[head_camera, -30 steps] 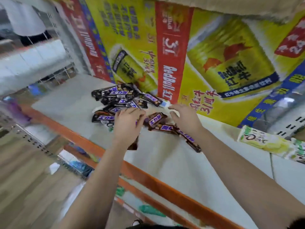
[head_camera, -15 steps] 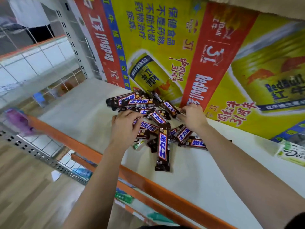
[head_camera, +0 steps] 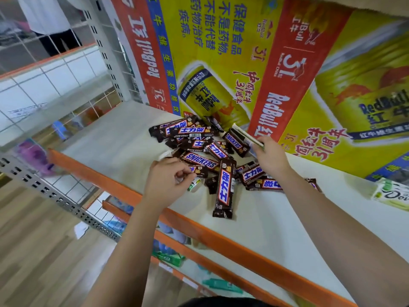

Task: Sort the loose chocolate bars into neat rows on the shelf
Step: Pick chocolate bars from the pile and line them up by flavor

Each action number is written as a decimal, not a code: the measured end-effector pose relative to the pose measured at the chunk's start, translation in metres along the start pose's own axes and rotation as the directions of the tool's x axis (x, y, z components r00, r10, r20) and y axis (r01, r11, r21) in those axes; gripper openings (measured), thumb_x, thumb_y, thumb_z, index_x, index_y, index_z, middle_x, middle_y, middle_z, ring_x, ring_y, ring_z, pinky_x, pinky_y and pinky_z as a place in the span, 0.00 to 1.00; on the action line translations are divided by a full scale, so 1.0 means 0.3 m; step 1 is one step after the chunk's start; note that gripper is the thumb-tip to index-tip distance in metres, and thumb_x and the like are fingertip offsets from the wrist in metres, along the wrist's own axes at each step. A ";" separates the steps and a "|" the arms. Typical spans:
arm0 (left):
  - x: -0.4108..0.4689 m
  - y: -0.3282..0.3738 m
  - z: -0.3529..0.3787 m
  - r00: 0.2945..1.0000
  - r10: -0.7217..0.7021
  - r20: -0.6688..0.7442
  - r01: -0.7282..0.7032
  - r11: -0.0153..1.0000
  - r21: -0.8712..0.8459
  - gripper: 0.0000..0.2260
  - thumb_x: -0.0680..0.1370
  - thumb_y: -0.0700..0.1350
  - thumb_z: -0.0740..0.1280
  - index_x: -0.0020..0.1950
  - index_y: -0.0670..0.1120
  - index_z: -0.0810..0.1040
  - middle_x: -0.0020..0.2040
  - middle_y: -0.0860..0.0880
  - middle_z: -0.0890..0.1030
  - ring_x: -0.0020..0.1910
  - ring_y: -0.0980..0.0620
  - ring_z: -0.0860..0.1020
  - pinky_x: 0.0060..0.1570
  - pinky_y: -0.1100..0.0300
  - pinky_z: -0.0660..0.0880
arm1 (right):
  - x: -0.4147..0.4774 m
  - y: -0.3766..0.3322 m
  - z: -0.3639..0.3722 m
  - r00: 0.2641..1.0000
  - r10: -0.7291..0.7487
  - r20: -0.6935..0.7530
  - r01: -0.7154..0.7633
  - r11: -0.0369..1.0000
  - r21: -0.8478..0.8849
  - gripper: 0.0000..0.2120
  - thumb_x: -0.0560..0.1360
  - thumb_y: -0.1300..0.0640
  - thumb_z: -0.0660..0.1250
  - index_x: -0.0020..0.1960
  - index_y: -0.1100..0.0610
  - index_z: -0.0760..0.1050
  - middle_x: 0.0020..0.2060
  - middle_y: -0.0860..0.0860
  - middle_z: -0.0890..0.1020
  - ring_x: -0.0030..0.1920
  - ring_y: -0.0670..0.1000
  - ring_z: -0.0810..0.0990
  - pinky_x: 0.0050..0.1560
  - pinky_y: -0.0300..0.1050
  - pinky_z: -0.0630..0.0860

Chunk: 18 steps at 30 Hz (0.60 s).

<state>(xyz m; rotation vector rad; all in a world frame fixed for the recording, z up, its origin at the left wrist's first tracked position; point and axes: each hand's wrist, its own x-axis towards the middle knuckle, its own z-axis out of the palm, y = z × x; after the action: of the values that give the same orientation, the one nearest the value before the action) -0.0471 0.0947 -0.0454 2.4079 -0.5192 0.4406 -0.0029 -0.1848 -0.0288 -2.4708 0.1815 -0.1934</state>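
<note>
A loose pile of brown Snickers bars (head_camera: 194,138) lies on the white shelf (head_camera: 115,138) against the back poster. One bar (head_camera: 224,189) has slid out and points toward the orange front rail (head_camera: 232,242). My left hand (head_camera: 168,180) is at the pile's near left side, fingers curled, pinching the end of a small brown bar (head_camera: 199,170). My right hand (head_camera: 270,158) is at the pile's back right and grips a thin pale green and white bar (head_camera: 246,137), lifted on edge. More brown bars (head_camera: 265,183) lie under my right wrist.
A pale green Dove bar (head_camera: 391,193) lies alone at the far right of the shelf. A yellow and red Red Bull poster (head_camera: 243,63) forms the back wall. A grey perforated upright (head_camera: 106,52) stands at the left. Lower shelves (head_camera: 172,258) hold green packs. A person (head_camera: 51,21) stands far left.
My left hand went from lying flat on the pile to curled at its near edge. My right hand has taken hold of the pale green bar. One brown bar slid toward the front.
</note>
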 end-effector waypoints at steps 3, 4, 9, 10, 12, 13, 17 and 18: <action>-0.020 0.009 -0.005 1.000 0.019 0.023 -0.020 0.999 0.049 0.10 0.71 0.56 0.65 0.35 0.51 0.78 0.32 0.58 0.75 0.35 0.58 0.73 0.40 0.54 0.73 | -0.029 0.010 -0.021 0.998 0.011 -0.055 -0.007 0.997 0.079 0.10 0.80 0.56 0.59 0.58 0.59 0.71 0.43 0.55 0.79 0.37 0.55 0.80 0.30 0.42 0.68; -0.024 0.004 -0.004 0.999 0.020 0.044 -0.024 0.997 0.079 0.10 0.71 0.57 0.64 0.38 0.52 0.80 0.36 0.58 0.78 0.38 0.56 0.75 0.43 0.53 0.74 | -0.040 0.010 -0.028 0.998 0.007 -0.068 -0.001 0.996 0.086 0.10 0.80 0.57 0.59 0.59 0.59 0.70 0.43 0.54 0.79 0.35 0.52 0.79 0.30 0.42 0.69; -0.014 -0.032 0.001 0.968 -0.035 0.248 0.010 0.995 0.101 0.17 0.73 0.56 0.62 0.59 0.54 0.79 0.64 0.56 0.76 0.66 0.51 0.70 0.64 0.46 0.67 | -0.085 -0.001 -0.060 0.993 -0.023 -0.117 0.039 0.989 0.142 0.10 0.80 0.58 0.59 0.60 0.59 0.71 0.45 0.51 0.78 0.33 0.41 0.75 0.27 0.29 0.66; -0.010 -0.039 0.000 0.956 -0.032 0.291 0.003 0.995 0.097 0.18 0.73 0.56 0.63 0.61 0.54 0.78 0.66 0.56 0.75 0.69 0.51 0.67 0.66 0.45 0.65 | -0.094 -0.003 -0.067 0.992 -0.022 -0.121 0.042 0.985 0.165 0.11 0.80 0.58 0.60 0.60 0.60 0.72 0.47 0.50 0.78 0.33 0.39 0.74 0.26 0.27 0.66; 0.004 -0.041 -0.009 0.930 -0.022 0.367 -0.021 0.993 0.113 0.18 0.74 0.53 0.67 0.64 0.55 0.75 0.66 0.56 0.74 0.70 0.51 0.65 0.67 0.45 0.63 | -0.112 -0.003 -0.079 0.993 0.001 -0.121 0.027 0.975 0.223 0.11 0.79 0.59 0.60 0.59 0.61 0.73 0.49 0.51 0.78 0.34 0.39 0.74 0.24 0.25 0.65; 0.011 -0.038 -0.014 0.917 -0.030 0.397 -0.022 0.992 0.126 0.19 0.74 0.52 0.69 0.65 0.55 0.75 0.65 0.56 0.74 0.69 0.51 0.66 0.67 0.47 0.62 | -0.119 -0.001 -0.085 0.992 0.008 -0.124 0.022 0.971 0.238 0.10 0.79 0.59 0.61 0.58 0.61 0.74 0.49 0.52 0.79 0.34 0.39 0.75 0.24 0.25 0.65; 0.036 0.007 -0.020 0.898 -0.111 0.426 0.026 0.980 0.199 0.22 0.71 0.54 0.71 0.62 0.51 0.75 0.57 0.52 0.72 0.60 0.49 0.70 0.60 0.52 0.59 | -0.146 0.024 -0.112 0.992 0.035 -0.119 -0.003 0.965 0.260 0.07 0.79 0.57 0.61 0.54 0.58 0.74 0.48 0.53 0.82 0.27 0.38 0.78 0.23 0.28 0.67; 0.039 0.021 -0.017 0.909 -0.112 0.401 0.028 0.977 0.211 0.21 0.71 0.54 0.71 0.61 0.49 0.75 0.56 0.51 0.72 0.58 0.48 0.71 0.59 0.52 0.60 | -0.155 0.030 -0.123 0.992 0.050 -0.117 -0.016 0.961 0.275 0.07 0.78 0.56 0.62 0.53 0.58 0.73 0.47 0.53 0.82 0.26 0.38 0.78 0.22 0.29 0.67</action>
<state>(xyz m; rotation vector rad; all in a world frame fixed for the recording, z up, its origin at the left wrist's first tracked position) -0.0407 0.0905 -0.0333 2.7200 -0.5877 -0.0591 -0.0559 -0.2054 -0.0099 -2.1803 0.2316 -0.3339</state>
